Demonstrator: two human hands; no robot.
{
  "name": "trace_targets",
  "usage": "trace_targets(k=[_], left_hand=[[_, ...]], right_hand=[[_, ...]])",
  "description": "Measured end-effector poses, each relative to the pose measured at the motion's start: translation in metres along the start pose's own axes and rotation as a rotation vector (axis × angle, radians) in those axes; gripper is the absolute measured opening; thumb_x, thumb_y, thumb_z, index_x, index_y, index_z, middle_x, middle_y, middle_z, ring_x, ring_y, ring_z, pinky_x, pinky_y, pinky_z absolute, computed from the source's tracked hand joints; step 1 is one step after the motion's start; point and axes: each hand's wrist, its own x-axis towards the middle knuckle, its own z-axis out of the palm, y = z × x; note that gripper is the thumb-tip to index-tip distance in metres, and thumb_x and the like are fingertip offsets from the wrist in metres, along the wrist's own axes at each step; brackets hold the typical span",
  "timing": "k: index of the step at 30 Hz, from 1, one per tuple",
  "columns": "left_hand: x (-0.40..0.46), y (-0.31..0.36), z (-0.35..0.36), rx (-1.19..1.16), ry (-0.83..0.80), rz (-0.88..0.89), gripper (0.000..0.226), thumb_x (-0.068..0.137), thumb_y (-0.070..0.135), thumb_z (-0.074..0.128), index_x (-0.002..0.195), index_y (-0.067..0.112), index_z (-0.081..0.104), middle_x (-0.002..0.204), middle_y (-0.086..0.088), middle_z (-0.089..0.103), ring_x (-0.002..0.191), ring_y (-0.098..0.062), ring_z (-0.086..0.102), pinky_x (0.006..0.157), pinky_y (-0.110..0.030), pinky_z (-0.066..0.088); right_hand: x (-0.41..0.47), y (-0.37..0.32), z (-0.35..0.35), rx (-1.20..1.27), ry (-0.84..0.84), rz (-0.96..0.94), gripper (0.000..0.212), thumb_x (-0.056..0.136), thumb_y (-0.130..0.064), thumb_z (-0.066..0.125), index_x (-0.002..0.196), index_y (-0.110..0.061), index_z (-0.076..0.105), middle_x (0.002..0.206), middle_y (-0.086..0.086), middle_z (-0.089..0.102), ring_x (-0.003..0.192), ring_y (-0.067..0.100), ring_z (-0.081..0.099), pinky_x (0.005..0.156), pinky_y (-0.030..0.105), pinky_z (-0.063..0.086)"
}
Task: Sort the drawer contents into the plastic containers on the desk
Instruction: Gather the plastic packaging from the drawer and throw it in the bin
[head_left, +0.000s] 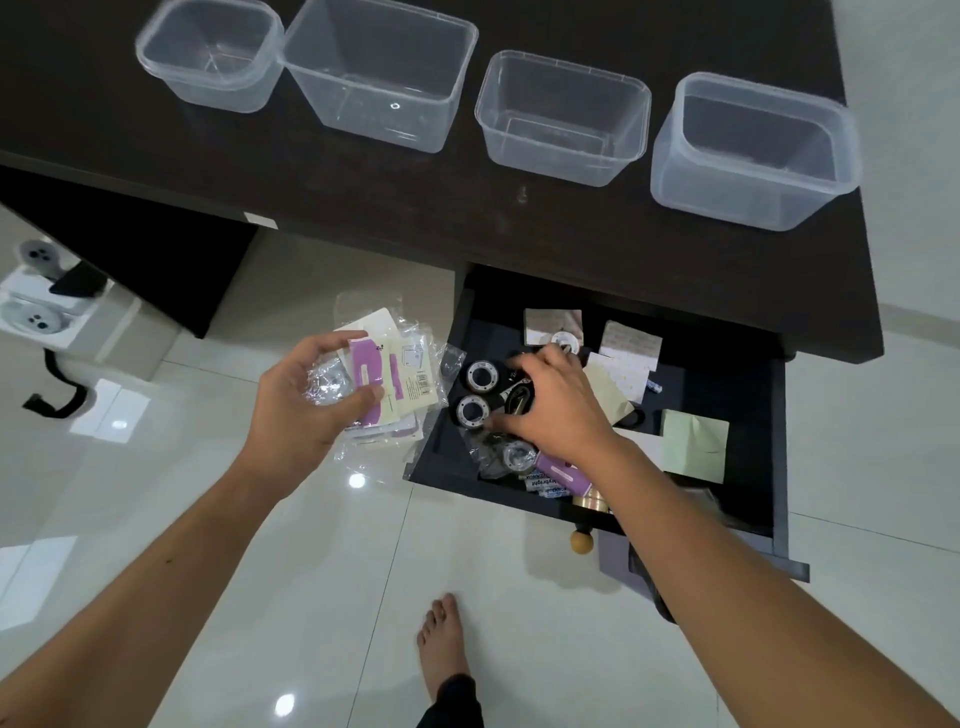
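Observation:
Several clear plastic containers stand in a row on the dark desk (415, 208): a small one (156, 62) at the left, a large one (457, 67), a third (639, 119) and a fourth (841, 171) at the right. The open drawer (727, 374) below holds black tape rolls (474, 410), paper notes (696, 441), a purple packet (558, 474) and other small items. My left hand (301, 405) holds a bunch of clear-wrapped purple and cream packets (400, 374) beside the drawer. My right hand (556, 405) is down in the drawer, fingers curled over small dark items; what it grips is hidden.
A white power strip (36, 312) with a black plug and cable lies on the glossy tiled floor at the left. The drawer front with its round wooden knob (581, 541) juts toward me. A bare foot (441, 644) stands on the tiles below.

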Motion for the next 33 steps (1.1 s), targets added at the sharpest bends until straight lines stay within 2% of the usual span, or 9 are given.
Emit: trace_targets(k=[3, 7, 15, 17, 22, 26, 29, 30, 33], left_hand=[[0.002, 0.002, -0.001, -0.008, -0.011, -0.005, 0.044, 0.082, -0.002, 0.084, 0.110, 0.030, 0.072, 0.120, 0.008, 0.073, 0.107, -0.006, 0.070, 0.071, -0.015, 0.059], [0.003, -0.001, 0.000, -0.023, -0.023, -0.003, 0.046, 0.081, -0.001, 0.085, 0.110, 0.032, 0.073, 0.122, 0.007, 0.074, 0.113, -0.014, 0.069, 0.075, -0.020, 0.061], [-0.002, -0.008, 0.006, -0.005, -0.010, -0.027, 0.044, 0.082, 0.001, 0.085, 0.111, 0.030, 0.072, 0.123, 0.006, 0.072, 0.116, -0.017, 0.068, 0.077, -0.022, 0.063], [-0.002, -0.008, 0.005, 0.000, -0.014, -0.025, 0.044, 0.082, 0.001, 0.085, 0.111, 0.031, 0.072, 0.124, 0.004, 0.072, 0.118, -0.018, 0.067, 0.078, -0.024, 0.064], [-0.001, -0.005, 0.005, -0.001, -0.017, -0.013, 0.043, 0.083, 0.000, 0.084, 0.116, 0.025, 0.072, 0.123, 0.003, 0.072, 0.116, -0.016, 0.068, 0.075, -0.020, 0.062], [-0.003, -0.005, 0.007, 0.010, -0.002, -0.014, 0.042, 0.083, 0.002, 0.084, 0.115, 0.025, 0.071, 0.121, 0.006, 0.071, 0.114, -0.014, 0.068, 0.074, -0.020, 0.063], [-0.005, -0.003, 0.008, 0.013, 0.010, -0.008, 0.042, 0.083, 0.002, 0.084, 0.111, 0.030, 0.070, 0.121, 0.007, 0.071, 0.110, -0.002, 0.069, 0.074, -0.017, 0.062], [-0.005, -0.002, 0.009, 0.010, 0.011, -0.003, 0.041, 0.084, 0.002, 0.084, 0.110, 0.030, 0.070, 0.121, 0.007, 0.071, 0.108, 0.000, 0.069, 0.074, -0.017, 0.061], [-0.003, 0.001, 0.010, 0.032, 0.008, 0.020, 0.040, 0.084, 0.001, 0.084, 0.114, 0.024, 0.070, 0.121, 0.006, 0.071, 0.111, -0.008, 0.068, 0.074, -0.014, 0.059]], right_hand=[[-0.007, 0.008, -0.013, 0.009, -0.008, -0.033, 0.064, 0.075, -0.047, 0.089, 0.131, -0.026, 0.063, 0.127, -0.004, 0.051, 0.124, 0.021, 0.045, 0.108, 0.040, 0.043], [-0.018, 0.025, -0.025, -0.073, -0.130, -0.062, 0.060, 0.068, -0.056, 0.091, 0.117, -0.031, 0.069, 0.125, -0.010, 0.047, 0.116, 0.015, 0.041, 0.103, 0.037, 0.041], [-0.021, 0.031, -0.018, -0.077, -0.141, -0.144, 0.031, 0.071, -0.055, 0.089, 0.093, -0.035, 0.080, 0.113, -0.011, 0.043, 0.107, 0.014, 0.042, 0.097, 0.038, 0.044], [-0.021, 0.033, -0.017, -0.087, -0.151, -0.166, 0.033, 0.073, -0.058, 0.086, 0.096, -0.036, 0.080, 0.112, -0.012, 0.043, 0.107, 0.014, 0.042, 0.097, 0.040, 0.045], [-0.029, 0.038, -0.015, -0.093, -0.168, -0.181, 0.062, 0.068, -0.071, 0.083, 0.121, -0.039, 0.074, 0.118, -0.014, 0.039, 0.107, 0.016, 0.041, 0.093, 0.035, 0.043], [-0.031, 0.042, -0.013, -0.097, -0.158, -0.196, 0.046, 0.074, -0.062, 0.085, 0.113, -0.040, 0.078, 0.118, -0.016, 0.042, 0.106, 0.015, 0.042, 0.092, 0.036, 0.045], [-0.033, 0.047, -0.010, -0.013, -0.162, -0.183, 0.030, 0.075, -0.054, 0.088, 0.099, -0.038, 0.081, 0.115, -0.017, 0.045, 0.107, 0.014, 0.043, 0.091, 0.032, 0.043], [-0.034, 0.048, -0.010, 0.028, -0.155, -0.173, 0.022, 0.076, -0.050, 0.088, 0.093, -0.037, 0.082, 0.116, -0.017, 0.047, 0.109, 0.013, 0.044, 0.091, 0.031, 0.043], [-0.037, 0.051, -0.013, 0.147, -0.143, -0.131, 0.011, 0.079, -0.035, 0.090, 0.082, -0.032, 0.080, 0.119, -0.016, 0.053, 0.111, 0.009, 0.051, 0.087, 0.016, 0.039]])
